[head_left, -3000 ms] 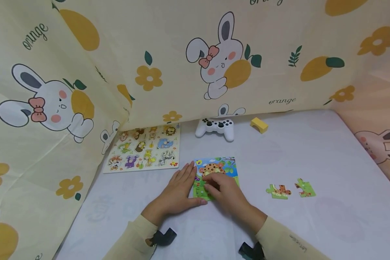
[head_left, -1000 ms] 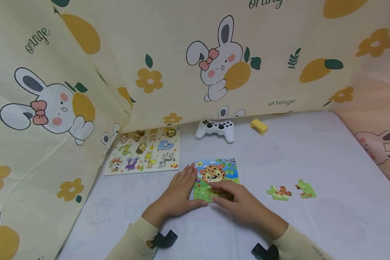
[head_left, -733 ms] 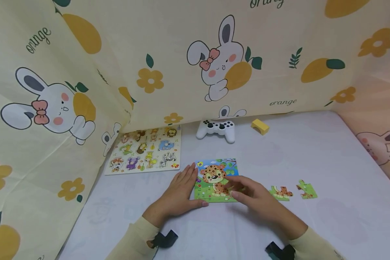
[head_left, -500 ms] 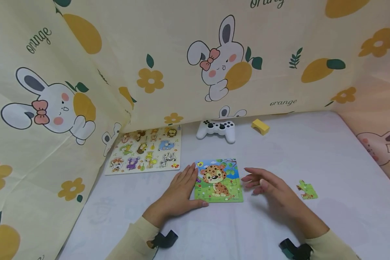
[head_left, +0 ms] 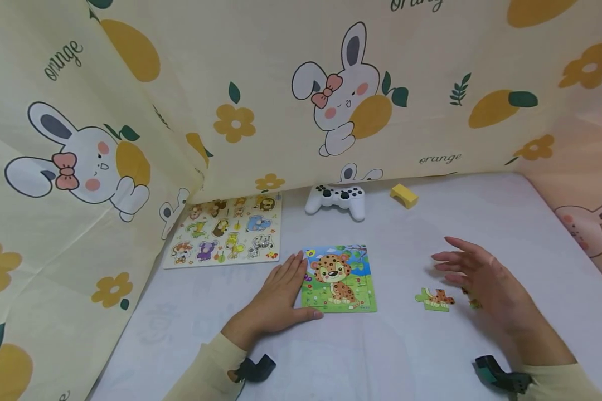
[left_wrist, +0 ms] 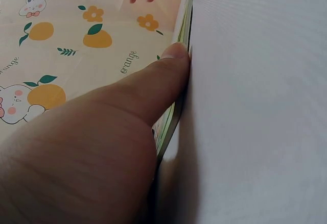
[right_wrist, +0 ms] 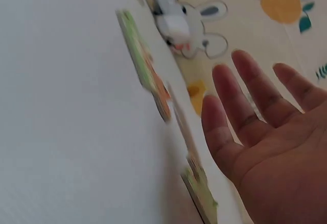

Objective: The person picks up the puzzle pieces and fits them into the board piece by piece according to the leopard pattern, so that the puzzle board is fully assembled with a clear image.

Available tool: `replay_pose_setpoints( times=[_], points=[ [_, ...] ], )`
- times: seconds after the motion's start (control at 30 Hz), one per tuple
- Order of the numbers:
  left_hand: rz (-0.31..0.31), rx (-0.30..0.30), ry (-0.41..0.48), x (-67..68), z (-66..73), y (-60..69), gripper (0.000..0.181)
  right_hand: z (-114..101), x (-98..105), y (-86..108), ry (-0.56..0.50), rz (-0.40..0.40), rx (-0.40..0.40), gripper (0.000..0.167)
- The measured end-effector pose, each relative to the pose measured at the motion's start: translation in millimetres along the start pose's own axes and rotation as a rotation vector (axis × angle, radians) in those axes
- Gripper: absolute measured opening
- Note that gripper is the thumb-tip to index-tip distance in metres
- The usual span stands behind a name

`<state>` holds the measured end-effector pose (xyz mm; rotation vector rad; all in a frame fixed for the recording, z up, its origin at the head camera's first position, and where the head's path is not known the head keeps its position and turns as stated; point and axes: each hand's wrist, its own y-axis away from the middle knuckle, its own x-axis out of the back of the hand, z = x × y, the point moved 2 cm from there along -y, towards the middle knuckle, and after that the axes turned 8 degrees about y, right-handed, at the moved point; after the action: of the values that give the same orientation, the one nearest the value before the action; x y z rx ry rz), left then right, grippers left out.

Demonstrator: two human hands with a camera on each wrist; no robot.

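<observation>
A square jigsaw puzzle (head_left: 338,278) with a spotted leopard cub lies flat on the table. My left hand (head_left: 276,295) rests along its left side, fingers straight, the thumb at its lower edge; the left wrist view shows that thumb (left_wrist: 168,63) against the puzzle's side. To the right, my right hand (head_left: 491,287) hovers above the table with fingers spread, holding nothing. Beneath it, one loose puzzle piece (head_left: 474,304) is mostly hidden in the head view. Another loose piece (head_left: 435,299) lies just left of it. In the right wrist view both pieces (right_wrist: 140,55) appear beside the hand.
An animal puzzle board (head_left: 226,234) lies at the back left. Behind the leopard puzzle sit a white game controller (head_left: 335,200) and a yellow arched block (head_left: 404,196). A printed rabbit-and-orange cloth (head_left: 271,111) hangs along the back and sides of the white table (head_left: 331,356).
My right hand has lifted off the leopard puzzle and swung right, uncovering the cub and passing over the loose pieces. My left hand has stayed at the puzzle's edge.
</observation>
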<state>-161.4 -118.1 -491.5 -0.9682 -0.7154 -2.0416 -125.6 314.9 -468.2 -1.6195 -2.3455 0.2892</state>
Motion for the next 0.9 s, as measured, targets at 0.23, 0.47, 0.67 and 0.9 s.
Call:
replay_pose_setpoints(
  times=[0.23,0.47,0.67,0.9],
  points=[
    [0.002,0.006,-0.012,-0.8,-0.8,0.2,0.122,1.9,8.9,3.6,0.229,0.043,-0.162,0.055],
    [-0.005,0.002,-0.016,-0.1,-0.3,-0.2,0.122,6.7,-1.7,3.4,0.651,-0.093,-0.314,0.055],
    [0.001,-0.004,-0.024,0.1,-1.0,-1.7,0.122,5.1,-9.7,1.3,0.753,-0.201,-0.306,0.039],
    [-0.003,-0.002,-0.019,0.0,-0.1,-0.6,0.122,-1.7,-19.5,-0.4,0.821,-0.185,-0.325,0.035]
  ],
)
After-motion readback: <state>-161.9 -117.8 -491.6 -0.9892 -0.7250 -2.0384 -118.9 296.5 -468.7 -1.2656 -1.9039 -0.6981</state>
